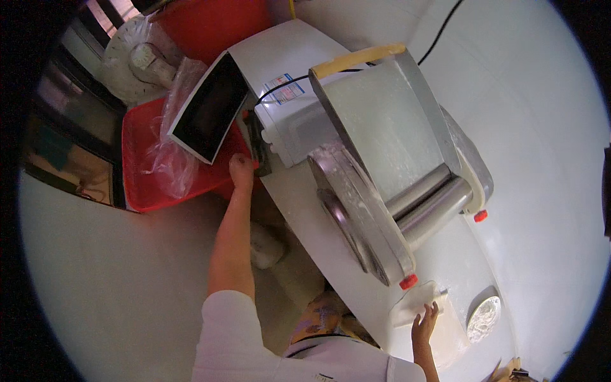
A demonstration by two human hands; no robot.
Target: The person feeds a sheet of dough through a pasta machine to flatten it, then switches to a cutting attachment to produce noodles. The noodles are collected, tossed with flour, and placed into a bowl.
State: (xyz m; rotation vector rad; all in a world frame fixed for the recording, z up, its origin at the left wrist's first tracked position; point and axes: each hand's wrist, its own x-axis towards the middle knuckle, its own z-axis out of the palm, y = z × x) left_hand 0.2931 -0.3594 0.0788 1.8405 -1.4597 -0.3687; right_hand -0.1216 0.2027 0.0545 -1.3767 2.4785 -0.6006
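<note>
My right hand [424, 324] is over a pale, floury dough sheet [451, 336] on the white tabletop, palm down with its fingers apart. Its fingertips lie at a rolled or folded part of the dough [413, 305], where the end of a short rod shows. My left hand [242, 171] is far off at the table's left edge, fingers curled, by a dark object with red ends [260, 148]. Whether it grips that object cannot be told. Between my hands stands a metal dough-rolling machine [363, 215] with two steel rollers [432, 210] and a sloping feed plate [384, 124].
A shallow dish of flour [483, 319] sits right of the dough. Behind the machine is a white microwave-like appliance [291, 47] with a dark front. A red plastic tray [138, 191] holds clear plastic film [179, 162]. A black cable [441, 31] runs along the wall.
</note>
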